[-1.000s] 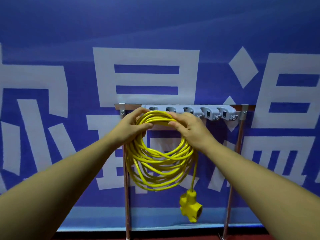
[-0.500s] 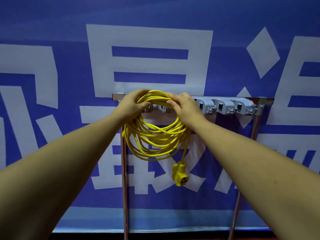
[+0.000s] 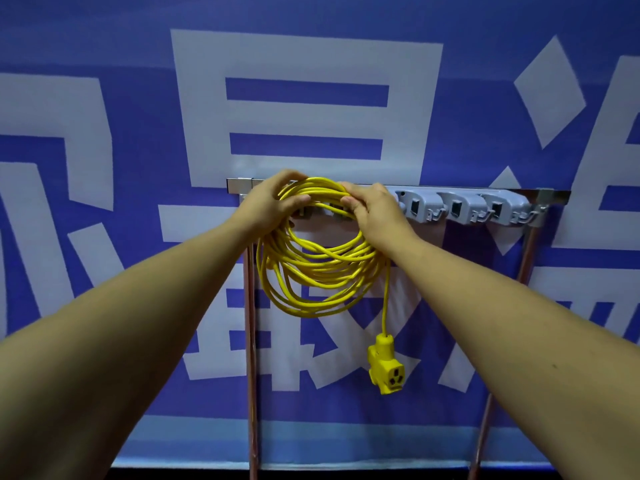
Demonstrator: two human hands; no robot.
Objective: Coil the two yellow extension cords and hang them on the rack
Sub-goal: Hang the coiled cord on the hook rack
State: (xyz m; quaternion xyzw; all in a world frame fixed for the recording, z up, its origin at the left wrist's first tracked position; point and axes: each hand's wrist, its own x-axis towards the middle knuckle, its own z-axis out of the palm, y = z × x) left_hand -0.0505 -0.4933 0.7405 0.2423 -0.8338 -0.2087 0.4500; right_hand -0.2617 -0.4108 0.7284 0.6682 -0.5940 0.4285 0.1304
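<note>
One big white character on the blue banner (image 3: pixel 104 46) reads, we think, 最; its neighbours are cut off. Our two hands curl round the top of one coiled yellow extension cord (image 3: pixel 318 271), left hand (image 3: pixel 273 202) and right hand (image 3: pixel 374 213) side by side at the rack (image 3: pixel 239 185). One socket end (image 3: pixel 386 370) dangles below the coil; three grey holders (image 3: pixel 419 206) show rightward.

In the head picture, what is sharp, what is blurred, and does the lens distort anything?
Head view: the yellow cord and grey rack are sharp; the banner smears slightly toward the right edge; the wide lens swells both forearms near the bottom corners; light is dim, darkest at the bottom.
</note>
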